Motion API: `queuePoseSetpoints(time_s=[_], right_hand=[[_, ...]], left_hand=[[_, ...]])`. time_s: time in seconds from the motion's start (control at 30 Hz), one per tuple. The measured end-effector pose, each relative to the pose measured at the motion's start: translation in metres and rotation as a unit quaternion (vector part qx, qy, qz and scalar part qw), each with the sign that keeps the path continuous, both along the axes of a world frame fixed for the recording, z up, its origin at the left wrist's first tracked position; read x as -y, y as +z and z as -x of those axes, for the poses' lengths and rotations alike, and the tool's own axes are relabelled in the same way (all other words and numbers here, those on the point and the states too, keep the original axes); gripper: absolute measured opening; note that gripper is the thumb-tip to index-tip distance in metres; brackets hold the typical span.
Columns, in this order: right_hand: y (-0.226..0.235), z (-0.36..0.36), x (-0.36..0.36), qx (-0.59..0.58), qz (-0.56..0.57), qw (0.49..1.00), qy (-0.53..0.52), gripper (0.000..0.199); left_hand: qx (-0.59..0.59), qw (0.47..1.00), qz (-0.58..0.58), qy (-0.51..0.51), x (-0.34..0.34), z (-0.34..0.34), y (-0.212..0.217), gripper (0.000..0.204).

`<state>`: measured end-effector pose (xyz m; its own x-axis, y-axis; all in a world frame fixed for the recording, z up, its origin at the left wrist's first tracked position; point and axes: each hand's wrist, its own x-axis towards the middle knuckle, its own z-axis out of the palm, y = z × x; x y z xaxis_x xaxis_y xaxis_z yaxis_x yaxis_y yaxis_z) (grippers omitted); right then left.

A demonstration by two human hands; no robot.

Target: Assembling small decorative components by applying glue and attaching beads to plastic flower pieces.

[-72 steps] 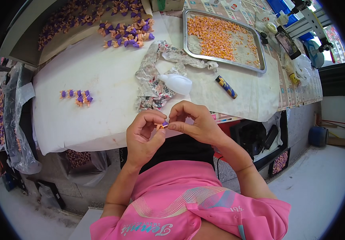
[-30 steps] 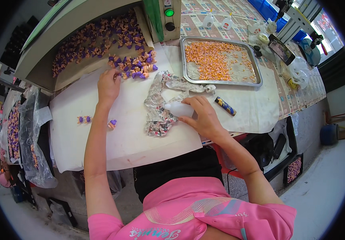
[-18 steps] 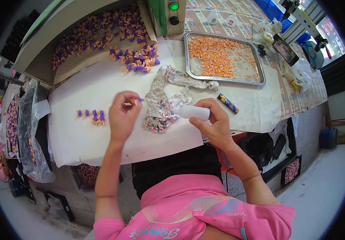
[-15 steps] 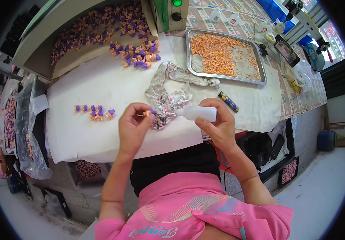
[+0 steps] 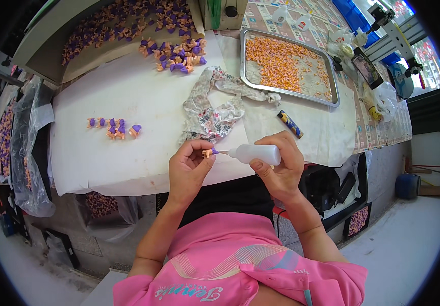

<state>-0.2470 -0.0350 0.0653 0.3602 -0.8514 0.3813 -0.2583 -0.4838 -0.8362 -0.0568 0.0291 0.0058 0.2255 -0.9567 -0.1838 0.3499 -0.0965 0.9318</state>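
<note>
Between thumb and forefinger, my left hand (image 5: 188, 171) pinches a small peach-and-purple figurine part (image 5: 209, 152). My right hand (image 5: 281, 166) is wrapped round a white squeeze bottle (image 5: 258, 153) lying on its side in the grip. The bottle's thin nozzle points left, its tip at the purple end of the part; whether they touch is too small to tell. Beyond both hands a crumpled floral cloth (image 5: 204, 115) lies on the white paper cover (image 5: 148, 153). To the left sits a short row of similar parts (image 5: 113, 127).
A metal tray (image 5: 339, 94) of small orange-and-pink pieces stands at the back right. A dark blue and gold cylinder (image 5: 290, 124) lies in front of it. Many purple-and-peach parts (image 5: 179, 56) are heaped at and inside a box-like opening. A phone (image 5: 367, 68) is mounted at the right.
My left hand has moved right and slightly nearer me, bringing the part to the bottle's nozzle. The right hand has lowered slightly, and the whole view has shifted a little.
</note>
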Motion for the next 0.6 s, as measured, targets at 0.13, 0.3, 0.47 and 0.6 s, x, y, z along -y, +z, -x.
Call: queuePoseSetpoints(time_s=[0.13,0.3,0.47,0.6], right_hand=[[-0.0021,0.0011,0.0000,-0.001,0.009,1.000,0.006,0.038],[-0.0076,0.0007,0.0016,-0.009,0.012,1.000,0.015,0.037],[-0.0082,0.0009,0.0023,-0.008,0.011,1.000,0.014,0.037],[-0.0102,0.0002,0.0049,0.003,0.009,1.000,0.013,0.037]], left_hand=[[-0.001,1.000,0.003,-0.003,-0.0008,0.0013,-0.0023,0.025],[-0.003,1.000,0.004,-0.007,-0.0012,0.0014,-0.0040,0.025],[0.002,1.000,0.012,-0.014,0.0011,0.0027,-0.0061,0.024],[0.008,1.000,0.008,-0.011,0.0027,0.0019,-0.0079,0.023]])
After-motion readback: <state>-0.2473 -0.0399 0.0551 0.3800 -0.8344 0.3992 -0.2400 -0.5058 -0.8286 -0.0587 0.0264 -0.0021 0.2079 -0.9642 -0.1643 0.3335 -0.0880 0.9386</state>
